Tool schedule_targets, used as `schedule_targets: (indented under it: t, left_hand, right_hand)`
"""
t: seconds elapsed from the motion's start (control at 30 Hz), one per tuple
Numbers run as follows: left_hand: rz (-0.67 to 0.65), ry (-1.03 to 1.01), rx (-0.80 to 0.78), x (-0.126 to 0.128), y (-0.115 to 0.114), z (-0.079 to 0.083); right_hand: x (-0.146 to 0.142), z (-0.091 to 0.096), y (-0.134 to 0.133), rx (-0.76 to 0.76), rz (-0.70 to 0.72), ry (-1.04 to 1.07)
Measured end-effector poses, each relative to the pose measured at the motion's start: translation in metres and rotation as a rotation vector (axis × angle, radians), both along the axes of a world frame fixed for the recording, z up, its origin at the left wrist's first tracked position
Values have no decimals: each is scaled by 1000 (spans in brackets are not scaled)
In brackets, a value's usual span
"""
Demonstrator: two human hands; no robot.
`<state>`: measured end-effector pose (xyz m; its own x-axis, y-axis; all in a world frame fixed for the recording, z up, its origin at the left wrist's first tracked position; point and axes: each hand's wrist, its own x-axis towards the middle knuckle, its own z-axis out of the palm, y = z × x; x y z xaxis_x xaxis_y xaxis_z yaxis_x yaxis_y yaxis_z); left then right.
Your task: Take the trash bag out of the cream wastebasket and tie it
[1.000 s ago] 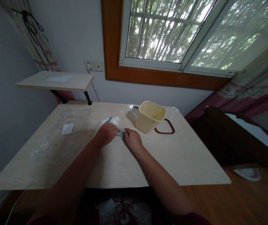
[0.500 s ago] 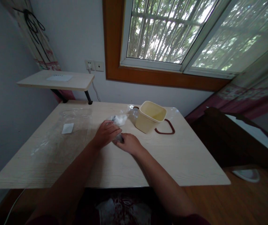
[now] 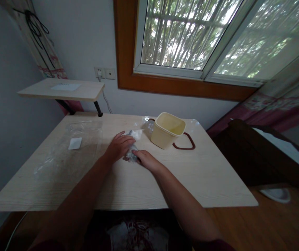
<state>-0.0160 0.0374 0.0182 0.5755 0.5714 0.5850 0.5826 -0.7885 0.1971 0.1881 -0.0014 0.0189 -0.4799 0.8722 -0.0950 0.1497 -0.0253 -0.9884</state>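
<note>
A crumpled white plastic bag [image 3: 135, 137] lies on the pale wooden table [image 3: 207, 177], left of a cream plastic bucket [image 3: 167, 129]. My left hand [image 3: 119, 147] rests on the bag from the left, fingers curled over it. My right hand [image 3: 144, 159] pinches the bag's near end, fingers pressed together. Most of the bag is hidden under both hands. The bucket stands upright and open, a little beyond my right hand, with its dark red handle [image 3: 187, 143] lying flat on the table.
A sheet of clear plastic [image 3: 60, 153] with a small white card [image 3: 75, 143] on it covers the table's left side. A raised shelf [image 3: 60, 90] stands at the back left. A dark bed frame [image 3: 256, 153] sits to the right.
Both hands gathered the bag into a narrower bundle. My right hand slid left and nearer to me along it; the bag's white end now shows beyond my left hand.
</note>
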Motion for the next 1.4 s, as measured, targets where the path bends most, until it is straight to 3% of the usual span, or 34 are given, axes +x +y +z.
schedule_targets:
  t: [0.17, 0.27, 0.43, 0.6, 0.73, 0.97, 1.4]
  left_hand:
    - [27, -84, 34, -1, -6, 6]
    - [23, -135, 43, -1, -13, 12]
    - [-63, -108, -81, 6, -17, 11]
    - [-132, -154, -188, 14, -13, 1]
    - [-112, -236, -180, 15, -9, -4]
    - [31, -412, -268, 12, -5, 0]
    - [-32, -601, -325, 13, 0, -7]
  right_hand:
    - [2, -5, 6, -227, -117, 238]
    - [3, -4, 8, -269, -167, 347]
    - [5, 0, 9, -307, -175, 478]
    - [8, -1, 10, -342, -151, 522]
    - [9, 1, 12, -408, -161, 575]
    - [10, 3, 12, -425, -223, 653]
    - [9, -1, 7, -430, -131, 575]
